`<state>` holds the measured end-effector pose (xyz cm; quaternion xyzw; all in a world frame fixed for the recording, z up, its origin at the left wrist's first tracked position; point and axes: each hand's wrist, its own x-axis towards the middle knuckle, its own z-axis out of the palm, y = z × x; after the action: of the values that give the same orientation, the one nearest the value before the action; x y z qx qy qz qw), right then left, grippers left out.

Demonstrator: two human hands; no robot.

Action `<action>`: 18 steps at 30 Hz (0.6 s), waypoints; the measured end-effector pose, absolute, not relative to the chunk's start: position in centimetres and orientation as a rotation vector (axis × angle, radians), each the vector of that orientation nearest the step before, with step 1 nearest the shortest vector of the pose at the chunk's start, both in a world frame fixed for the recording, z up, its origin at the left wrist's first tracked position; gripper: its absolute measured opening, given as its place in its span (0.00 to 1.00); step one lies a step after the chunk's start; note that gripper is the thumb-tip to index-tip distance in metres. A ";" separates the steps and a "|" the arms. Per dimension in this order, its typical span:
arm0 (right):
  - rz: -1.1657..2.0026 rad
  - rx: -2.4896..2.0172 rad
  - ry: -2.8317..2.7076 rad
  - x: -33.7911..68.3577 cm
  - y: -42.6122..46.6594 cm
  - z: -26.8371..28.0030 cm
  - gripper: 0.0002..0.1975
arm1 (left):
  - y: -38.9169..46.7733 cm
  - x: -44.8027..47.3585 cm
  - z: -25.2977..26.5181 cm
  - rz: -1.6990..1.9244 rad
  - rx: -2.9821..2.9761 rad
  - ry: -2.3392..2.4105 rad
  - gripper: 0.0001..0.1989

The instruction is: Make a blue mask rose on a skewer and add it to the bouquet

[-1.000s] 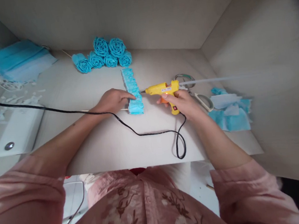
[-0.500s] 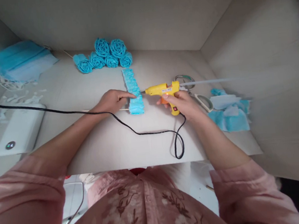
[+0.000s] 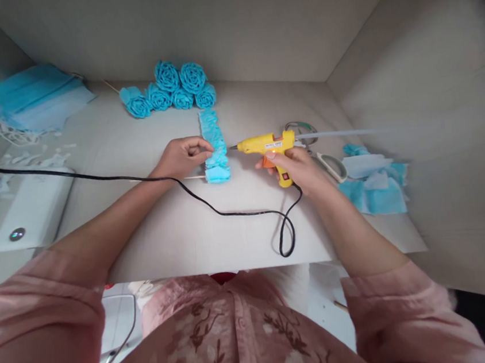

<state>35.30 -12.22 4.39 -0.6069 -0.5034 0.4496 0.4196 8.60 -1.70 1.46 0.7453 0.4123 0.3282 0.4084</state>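
A gathered strip of blue fabric [image 3: 212, 130] lies lengthwise on the table, its near end folded over the tip of a thin wooden stick [image 3: 194, 177]. The fingers of my left hand [image 3: 183, 157] are curled in at the strip's left edge, pinching it about halfway along. In my right hand [image 3: 295, 167] is a yellow glue gun [image 3: 264, 143], gripped by its handle with fingers around the orange trigger. Its metal nozzle points left, just short of the strip's right edge. A long translucent glue stick [image 3: 333, 133] sticks out of its back.
Several blue fabric roses [image 3: 182, 98] are stacked at the back. Blue face masks [image 3: 38, 96] lie far left, above a white power bank [image 3: 33, 209]. Scissors [image 3: 331, 166] and blue scraps [image 3: 377, 187] are on the right. A black cord [image 3: 134, 180] crosses my left forearm.
My left fingers have drawn back from across the strip and curled at its left edge. The strip's near end has shifted slightly left. The nozzle now stands a little apart from the strip.
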 end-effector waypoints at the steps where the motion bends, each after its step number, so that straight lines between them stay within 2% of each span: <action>1: 1.125 -1.520 -1.265 35.3 -12.2 4.4 0.18 | -1.7 8.5 1.4 0.844 1.858 1.032 0.08; 11: 1.093 -1.519 -1.288 35.5 -12.1 4.1 0.19 | -1.7 8.7 1.6 0.895 1.765 1.022 0.12; 18: 1.082 -1.491 -1.249 35.5 -12.0 3.9 0.20 | -2.4 8.6 2.7 0.745 1.776 1.070 0.15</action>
<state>35.46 -12.05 3.90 -0.6010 -0.5033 0.4360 0.4421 8.57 -2.39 2.65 0.7191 0.4331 0.3015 0.4521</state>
